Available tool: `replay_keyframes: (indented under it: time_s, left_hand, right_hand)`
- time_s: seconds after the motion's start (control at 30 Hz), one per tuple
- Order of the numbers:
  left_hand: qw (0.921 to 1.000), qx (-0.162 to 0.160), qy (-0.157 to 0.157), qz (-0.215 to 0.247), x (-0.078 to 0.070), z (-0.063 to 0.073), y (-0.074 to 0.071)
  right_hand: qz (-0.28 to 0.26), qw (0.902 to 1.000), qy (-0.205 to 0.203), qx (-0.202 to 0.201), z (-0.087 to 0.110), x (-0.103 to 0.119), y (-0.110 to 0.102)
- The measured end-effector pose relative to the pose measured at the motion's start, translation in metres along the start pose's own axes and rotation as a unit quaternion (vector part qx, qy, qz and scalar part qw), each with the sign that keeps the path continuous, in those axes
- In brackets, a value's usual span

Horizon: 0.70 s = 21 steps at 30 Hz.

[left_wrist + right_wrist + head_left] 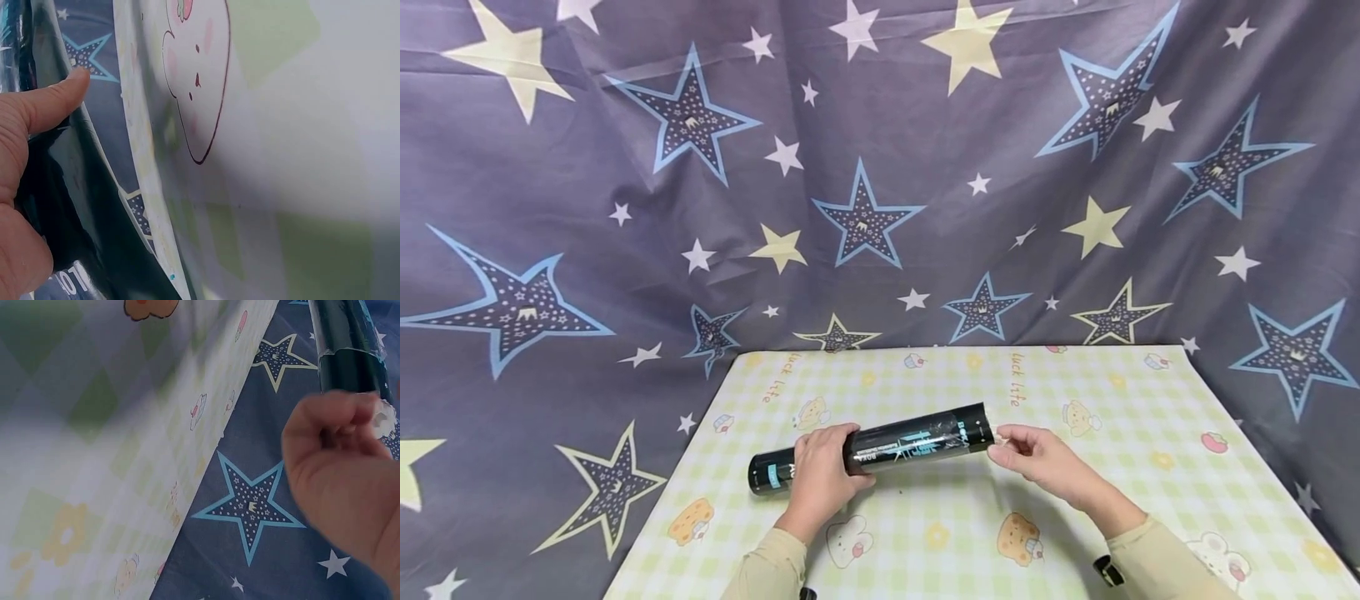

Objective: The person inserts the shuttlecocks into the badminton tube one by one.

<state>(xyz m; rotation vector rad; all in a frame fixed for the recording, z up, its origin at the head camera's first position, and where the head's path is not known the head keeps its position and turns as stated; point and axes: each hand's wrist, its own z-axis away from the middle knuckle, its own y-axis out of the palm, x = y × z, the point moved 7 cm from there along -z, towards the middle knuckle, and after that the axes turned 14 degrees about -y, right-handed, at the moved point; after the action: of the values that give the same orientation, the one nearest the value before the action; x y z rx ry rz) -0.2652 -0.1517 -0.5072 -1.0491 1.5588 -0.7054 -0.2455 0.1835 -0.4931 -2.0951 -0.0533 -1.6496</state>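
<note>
My left hand (823, 475) grips a long black shuttlecock tube (910, 439) with cyan lettering, wrapped round it left of the middle. The tube is tilted, its right end higher and held above the table. At that end my right hand (1045, 462) pinches the white edge of a shuttlecock (384, 419) between thumb and forefinger. Most of the shuttlecock is hidden by the tube and fingers. In the left wrist view the thumb and part of the left hand (25, 156) lie against the glossy dark tube.
Beneath the hands is a table covered with a green-and-white checked cloth (940, 533) printed with cartoon animals. A dark curtain (910, 108) with stars hangs behind and beside the table. Dark wrist straps (1108, 571) show near the sleeves.
</note>
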Motion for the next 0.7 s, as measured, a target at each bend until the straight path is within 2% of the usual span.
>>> replay_keyframes:
  time_s: [0.1, 0.2, 0.27, 0.5, 0.7]
  left_hand:
    - [1.0, -0.003, 0.001, 0.002, -0.002, 0.0, 0.001]
    - [1.0, -0.009, 0.002, 0.002, -0.003, 0.0, 0.001]
    - [0.9999, -0.012, 0.004, 0.0, -0.004, 0.0, 0.001]
    - [0.9994, -0.01, 0.032, 0.01, -0.014, 0.005, 0.004]
    - [0.9994, -0.016, 0.029, 0.003, -0.014, 0.006, 0.003]
  right_hand:
    - [0.028, 0.9978, 0.001, -0.059, 0.002, 0.002, -0.009]
    - [0.022, 0.9924, -0.006, -0.121, 0.003, 0.005, -0.014]
    - [0.005, 0.9892, -0.008, -0.146, 0.003, 0.007, -0.011]
    - [-0.066, 0.9821, 0.024, -0.175, 0.003, 0.005, 0.013]
    - [-0.064, 0.9789, 0.038, -0.191, 0.003, 0.003, 0.015]
